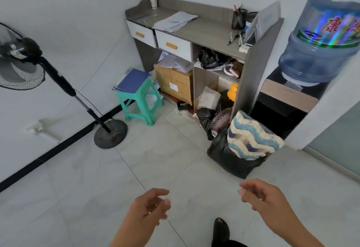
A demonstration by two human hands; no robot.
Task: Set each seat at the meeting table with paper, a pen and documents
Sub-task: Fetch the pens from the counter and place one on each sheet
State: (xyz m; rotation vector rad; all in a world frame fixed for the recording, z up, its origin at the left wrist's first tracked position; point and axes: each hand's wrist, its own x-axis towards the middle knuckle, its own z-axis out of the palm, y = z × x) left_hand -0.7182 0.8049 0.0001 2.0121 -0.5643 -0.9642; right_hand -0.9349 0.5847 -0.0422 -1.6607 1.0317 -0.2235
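A grey cabinet (pixel 206 30) stands against the far wall, with a big water bottle (pixel 319 48) at its right and a standing fan (pixel 21 59) far left. A green stool (pixel 140 102) sits just left of the cabinet. Near the bottom edge, the left hand (pixel 152 206) and right hand (pixel 261 196) hover over the tiled floor, fingers loosely curled, holding and touching nothing. Loose papers (pixel 175 21) lie on the cabinet top, a blue folder (pixel 133 80) lies on the stool, and a dark pen pot (pixel 239 19) stands on the cabinet's right end.
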